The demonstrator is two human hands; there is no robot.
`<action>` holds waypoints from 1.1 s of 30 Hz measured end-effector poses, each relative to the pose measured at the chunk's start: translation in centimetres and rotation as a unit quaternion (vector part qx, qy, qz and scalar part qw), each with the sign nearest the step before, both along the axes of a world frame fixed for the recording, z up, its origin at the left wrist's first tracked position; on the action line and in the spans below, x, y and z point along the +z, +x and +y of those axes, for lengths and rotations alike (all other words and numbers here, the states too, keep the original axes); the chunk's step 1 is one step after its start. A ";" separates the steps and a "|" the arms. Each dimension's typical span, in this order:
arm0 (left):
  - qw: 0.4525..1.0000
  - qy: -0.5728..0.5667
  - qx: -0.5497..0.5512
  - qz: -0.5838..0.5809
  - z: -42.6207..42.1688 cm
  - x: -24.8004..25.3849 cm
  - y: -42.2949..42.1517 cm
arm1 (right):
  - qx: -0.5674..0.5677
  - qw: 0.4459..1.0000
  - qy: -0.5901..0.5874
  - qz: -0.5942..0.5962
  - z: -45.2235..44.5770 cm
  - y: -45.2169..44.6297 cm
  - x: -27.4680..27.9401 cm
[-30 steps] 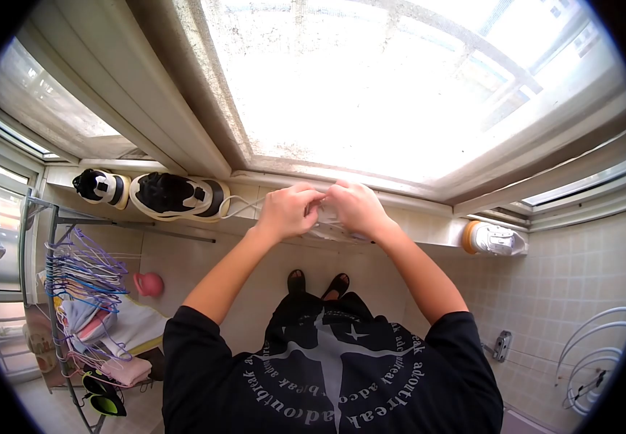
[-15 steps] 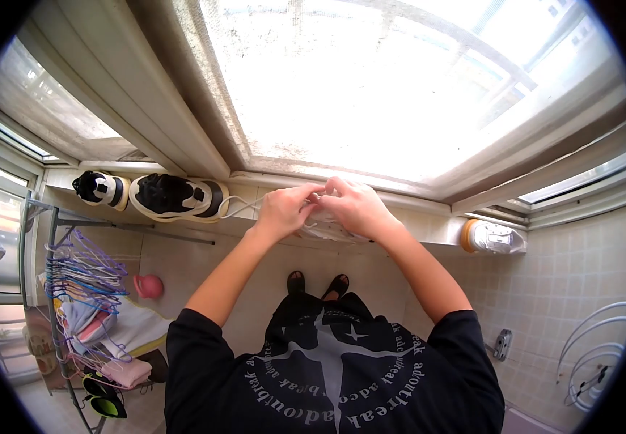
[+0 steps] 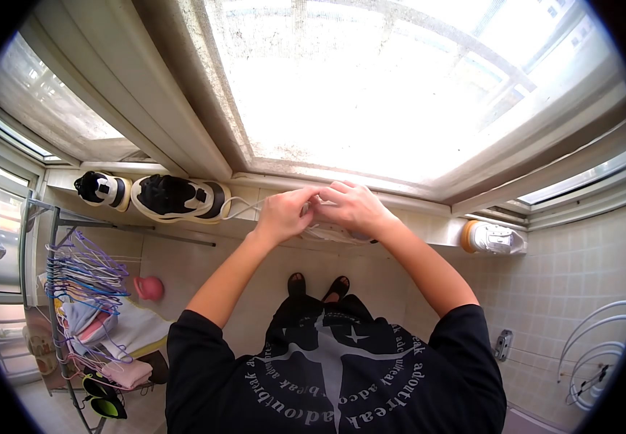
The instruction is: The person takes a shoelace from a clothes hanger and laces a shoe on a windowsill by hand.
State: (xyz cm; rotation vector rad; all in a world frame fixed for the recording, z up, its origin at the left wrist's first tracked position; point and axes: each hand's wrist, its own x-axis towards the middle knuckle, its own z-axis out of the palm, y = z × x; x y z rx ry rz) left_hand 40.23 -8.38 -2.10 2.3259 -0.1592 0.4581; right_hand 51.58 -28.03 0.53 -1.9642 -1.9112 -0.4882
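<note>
My left hand (image 3: pixel 284 215) and my right hand (image 3: pixel 350 207) meet over the windowsill, fingers bent and pinched together at the tips. Between them they work on a thin white shoelace (image 3: pixel 244 207), which loops out to the left of my left hand; its pinched part is hidden by my fingers. Below the hands shows a whitish sneaker (image 3: pixel 331 233), mostly covered by them. Left of the lace lies a black-and-white sneaker (image 3: pixel 175 197), with a smaller-looking matching one (image 3: pixel 102 189) beyond it.
A white sneaker with an orange sole (image 3: pixel 494 237) lies at the sill's right end. The window (image 3: pixel 356 94) rises behind the sill (image 3: pixel 429 226). A metal rack with hangers (image 3: pixel 85 271) and cloths stands at left, near a pink object (image 3: pixel 149 288). Coiled white hoops (image 3: pixel 595 347) hang at right.
My right fingers have curled lower and closer over the left fingertips, covering the lace strands between the hands. The shoes on the sill have stayed in place.
</note>
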 end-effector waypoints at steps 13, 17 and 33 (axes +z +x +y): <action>0.998 -0.046 0.042 -0.019 -0.5 -0.3 -0.7 | 0.015 0.997 -0.006 0.075 -0.1 -0.2 0.8; 0.998 -0.049 0.046 -0.012 -0.5 -0.4 -0.5 | 0.012 0.995 -0.075 0.069 -0.4 0.2 0.8; 0.996 -0.016 0.089 0.000 -1.0 0.4 -0.9 | 0.039 0.992 0.029 0.118 -0.5 -1.4 2.3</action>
